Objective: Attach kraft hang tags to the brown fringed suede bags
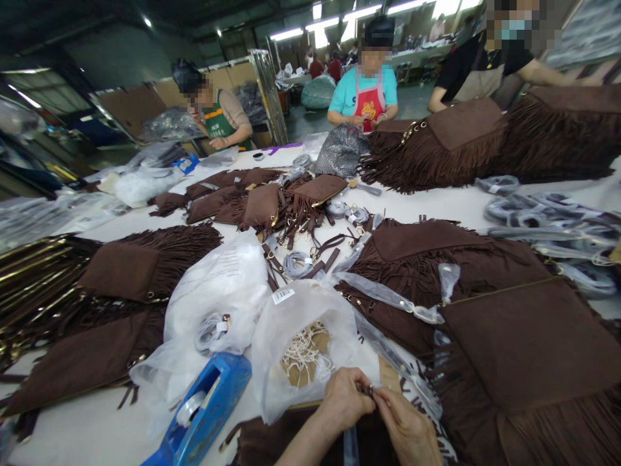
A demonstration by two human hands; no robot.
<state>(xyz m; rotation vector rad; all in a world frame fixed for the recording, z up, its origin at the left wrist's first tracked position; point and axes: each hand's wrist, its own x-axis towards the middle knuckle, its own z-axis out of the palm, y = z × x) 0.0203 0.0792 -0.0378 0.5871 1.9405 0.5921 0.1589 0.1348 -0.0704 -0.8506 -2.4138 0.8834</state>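
Observation:
At the bottom centre my left hand (345, 400) is closed, thumb and fingers pinching a small brown strap end (365, 389) with what looks like a metal fitting. My right hand (407, 424) meets it from the right, fingertips pinched on the same piece. Below both hands lies a dark brown bag (272, 440), partly hidden by my forearms. A clear plastic bag (264, 343) stands open just beyond my left hand, with white-stringed tan tags (306, 353) inside.
A blue tape dispenser (213, 401) is left of my hands. Brown fringed bags (528, 336) lie at the right, more (121, 268) at the left. Plastic-wrapped straps (548, 213) are heaped at far right. Across the table are several people, one in a red apron (369, 103).

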